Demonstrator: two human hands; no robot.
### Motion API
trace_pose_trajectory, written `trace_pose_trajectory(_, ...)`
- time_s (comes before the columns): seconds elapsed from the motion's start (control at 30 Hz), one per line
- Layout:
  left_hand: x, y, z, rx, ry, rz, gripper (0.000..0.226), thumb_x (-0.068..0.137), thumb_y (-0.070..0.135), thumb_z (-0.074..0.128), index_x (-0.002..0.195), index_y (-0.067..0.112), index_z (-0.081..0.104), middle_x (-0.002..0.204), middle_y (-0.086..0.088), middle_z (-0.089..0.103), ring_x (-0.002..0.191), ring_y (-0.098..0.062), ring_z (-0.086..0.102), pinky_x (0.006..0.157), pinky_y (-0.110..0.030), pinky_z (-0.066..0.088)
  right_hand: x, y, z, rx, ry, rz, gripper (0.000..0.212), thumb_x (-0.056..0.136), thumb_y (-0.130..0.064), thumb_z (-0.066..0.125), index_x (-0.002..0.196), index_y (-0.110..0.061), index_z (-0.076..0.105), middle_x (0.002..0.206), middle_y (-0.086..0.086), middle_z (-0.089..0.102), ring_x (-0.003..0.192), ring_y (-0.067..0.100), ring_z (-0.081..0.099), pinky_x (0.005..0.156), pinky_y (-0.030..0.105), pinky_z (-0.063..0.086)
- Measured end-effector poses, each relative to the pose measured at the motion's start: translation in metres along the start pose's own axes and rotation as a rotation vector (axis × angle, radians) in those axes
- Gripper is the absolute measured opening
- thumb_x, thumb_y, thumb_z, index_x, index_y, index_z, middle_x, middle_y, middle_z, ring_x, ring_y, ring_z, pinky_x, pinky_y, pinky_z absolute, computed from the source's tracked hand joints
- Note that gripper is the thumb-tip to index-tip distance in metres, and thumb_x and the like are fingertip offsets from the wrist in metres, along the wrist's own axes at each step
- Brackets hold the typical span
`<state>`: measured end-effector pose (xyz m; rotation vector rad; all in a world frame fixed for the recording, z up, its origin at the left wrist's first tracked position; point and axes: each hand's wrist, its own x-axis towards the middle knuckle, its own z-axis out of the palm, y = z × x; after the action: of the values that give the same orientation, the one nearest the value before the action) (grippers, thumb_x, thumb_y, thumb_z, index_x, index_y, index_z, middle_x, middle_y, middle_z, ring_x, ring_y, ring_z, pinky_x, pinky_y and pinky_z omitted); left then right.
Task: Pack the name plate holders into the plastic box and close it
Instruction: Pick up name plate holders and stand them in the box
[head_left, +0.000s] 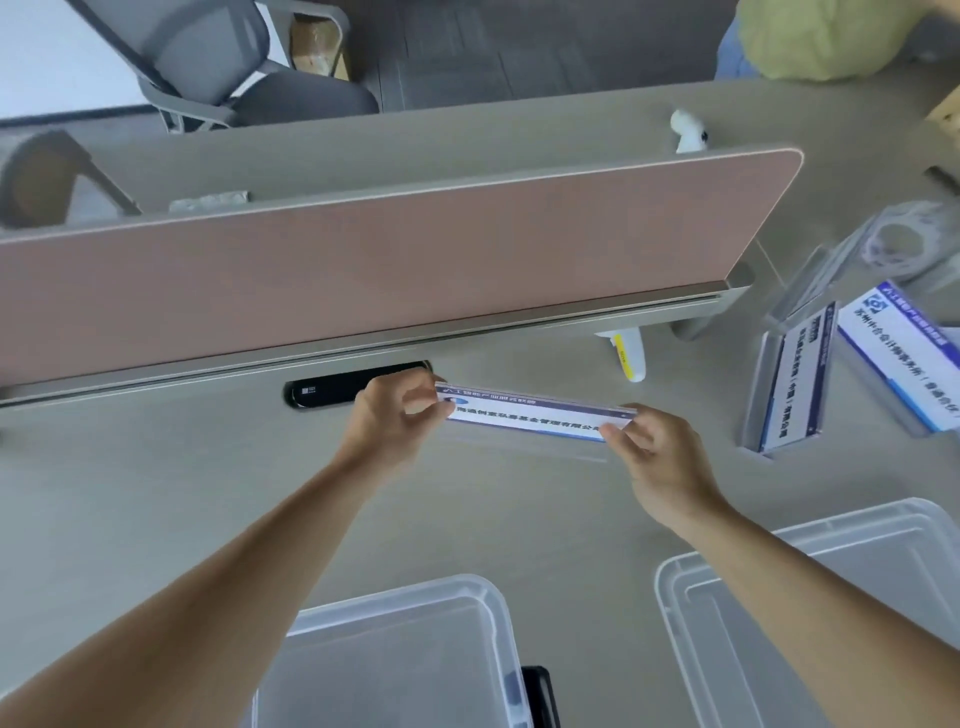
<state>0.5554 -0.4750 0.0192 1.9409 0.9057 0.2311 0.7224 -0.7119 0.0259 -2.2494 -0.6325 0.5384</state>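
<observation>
Head view shows the name plate holder (535, 418) you hold over the desk (156, 493): a long, narrow, clear acrylic piece with a white card and a blue band inside, raised just in front of the pink divider panel (363, 270). Your left hand (395, 421) pinches its left end, fingers closed on it, and your right hand (660, 462) pinches the right end the same way, so the holder spans the gap between them. Nearer you, the translucent plastic box (395, 654) sits open with nothing visible inside, and its lid (810, 597) lies flat beside it on the right. Well off to the right, more name plate holders (841, 364) lie in a loose pile, glossy and clear, cards with blue print. A white and yellow handheld device (628, 356) lies near the divider's foot.
</observation>
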Motion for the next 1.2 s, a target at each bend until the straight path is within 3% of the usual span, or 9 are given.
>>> trace_pose_trajectory(0.13, -0.033, 0.035, -0.046, -0.07, 0.016, 0.028, 0.008, 0.087, 0.016, 0.075, 0.086, 0.012, 0.068, 0.088, 0.009, 0.079, 0.087, 0.005, 0.073, 0.063, -0.013, 0.047, -0.021, -0.049, -0.038, 0.031, 0.01, -0.111, 0.017, 0.093, -0.026, 0.065, 0.077, -0.031, 0.066, 0.083, -0.011, 0.076, 0.086, 0.001, 0.07, 0.071, 0.025, 0.046)
trace_pose_trajectory(0.33, -0.113, 0.107, -0.121, -0.136, 0.041, 0.173, 0.019, 0.082, 0.016, 0.082, 0.092, 0.011, 0.066, 0.077, -0.004, 0.075, 0.08, -0.012, 0.076, 0.086, -0.032, 0.061, -0.078, -0.129, -0.099, 0.071, -0.065, -0.296, 0.01, 0.093, -0.023, 0.066, 0.087, -0.019, 0.073, 0.08, -0.017, 0.074, 0.082, -0.005, 0.069, 0.069, 0.014, 0.046)
trace_pose_trajectory(0.47, -0.17, 0.149, -0.159, 0.203, 0.124, 0.352, 0.028, 0.079, 0.03, 0.082, 0.103, 0.027, 0.066, 0.101, 0.011, 0.074, 0.098, -0.002, 0.07, 0.092, -0.032, 0.057, -0.113, -0.157, -0.118, 0.061, -0.099, -0.449, 0.021, 0.092, -0.023, 0.066, 0.072, -0.025, 0.063, 0.068, -0.026, 0.066, 0.071, -0.01, 0.063, 0.061, 0.007, 0.041)
trace_pose_trajectory(0.6, -0.222, 0.184, -0.156, 0.655, 0.056, 0.518, 0.044, 0.085, 0.033, 0.076, 0.126, 0.03, 0.061, 0.118, 0.009, 0.071, 0.103, -0.009, 0.066, 0.09, -0.03, 0.054, -0.134, -0.167, -0.109, 0.007, -0.163, -0.596, 0.041, 0.096, -0.032, 0.061, 0.065, -0.013, 0.042, 0.059, -0.001, 0.038, 0.059, 0.013, 0.038, 0.054, 0.031, 0.035)
trace_pose_trajectory(0.73, -0.268, 0.193, -0.125, 0.936, 0.043, 0.413, 0.015, 0.096, 0.031, 0.062, 0.11, 0.025, 0.066, 0.109, -0.001, 0.073, 0.089, -0.035, 0.068, 0.065, -0.031, 0.04, -0.167, -0.165, -0.086, -0.011, -0.25, -0.652, 0.042, 0.096, -0.029, 0.059, 0.066, -0.01, 0.035, 0.062, 0.008, 0.032, 0.062, 0.016, 0.027, 0.054, 0.031, 0.026)
trace_pose_trajectory(0.8, -0.287, 0.182, -0.12, 0.988, 0.044, 0.317, 0.013, 0.097, 0.033, 0.059, 0.088, 0.024, 0.058, 0.089, -0.005, 0.069, 0.08, -0.036, 0.064, 0.062, -0.031, 0.037, -0.182, -0.159, -0.073, -0.005, -0.289, -0.638, 0.033, 0.097, -0.03, 0.056, 0.072, -0.012, 0.046, 0.067, 0.012, 0.051, 0.064, 0.021, 0.048, 0.06, 0.033, 0.042)
trace_pose_trajectory(0.87, -0.304, 0.16, -0.121, 0.92, 0.048, 0.19, 0.025, 0.095, 0.033, 0.061, 0.076, 0.023, 0.048, 0.068, 0.001, 0.054, 0.068, -0.033, 0.056, 0.058, -0.032, 0.039, -0.193, -0.152, -0.063, -0.052, -0.308, -0.627, 0.021, 0.097, -0.032, 0.057, 0.106, -0.014, 0.062, 0.103, 0.004, 0.068, 0.101, 0.025, 0.065, 0.086, 0.04, 0.053)
trace_pose_trajectory(0.97, -0.328, 0.116, -0.119, 0.828, 0.074, -0.027, 0.038, 0.091, 0.033, 0.063, 0.065, 0.014, 0.042, 0.057, 0.002, 0.044, 0.059, -0.029, 0.05, 0.054, -0.033, 0.041, -0.209, -0.138, -0.047, -0.325, -0.389, -0.626, 0.066, 0.097, -0.042, 0.053, 0.151, -0.015, 0.028, 0.156, 0.001, 0.034, 0.144, 0.019, 0.032, 0.112, 0.038, 0.037)
trace_pose_trajectory(1.2, -0.347, 0.02, -0.085, 0.593, 0.156, -0.435, 0.034, 0.09, 0.019, 0.056, 0.06, 0.009, 0.043, 0.06, -0.006, 0.051, 0.05, -0.022, 0.043, 0.048, -0.025, 0.033, -0.239, -0.088, 0.014, -0.595, -0.454, -0.541, 0.086, 0.097, -0.055, 0.042, 0.156, -0.006, 0.002, 0.165, 0.01, -0.011, 0.152, 0.025, -0.01, 0.124, 0.038, 0.011)
